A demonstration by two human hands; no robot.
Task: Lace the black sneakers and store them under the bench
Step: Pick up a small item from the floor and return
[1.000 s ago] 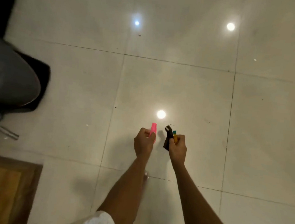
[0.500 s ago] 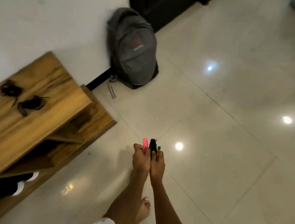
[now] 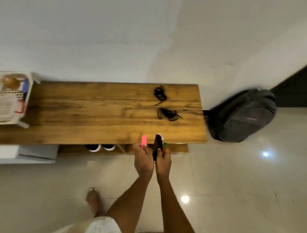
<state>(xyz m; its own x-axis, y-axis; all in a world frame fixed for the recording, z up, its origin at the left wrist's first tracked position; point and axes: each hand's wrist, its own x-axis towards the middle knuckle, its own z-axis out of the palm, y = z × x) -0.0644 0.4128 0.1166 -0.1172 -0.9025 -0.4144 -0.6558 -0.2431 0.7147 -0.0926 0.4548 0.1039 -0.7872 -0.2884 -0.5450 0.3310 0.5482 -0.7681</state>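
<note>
From the head camera, the left hand (image 3: 143,158) is closed around a pink marker (image 3: 144,140) that sticks up past its knuckles. The right hand (image 3: 163,161), pressed against the left, grips a dark folded item (image 3: 157,146) and what may be an orange-and-green pen (image 3: 165,146); blur hides detail. Both hover at the front edge of the wooden bench (image 3: 93,111). Two black laces (image 3: 160,93) lie coiled on the benchtop, apart from each other. The black sneakers (image 3: 100,147) sit under the bench, only their white-soled toes showing. A grey backpack (image 3: 243,115) leans beside the bench's right end, a white basket (image 3: 5,98) stands on its left.
</note>
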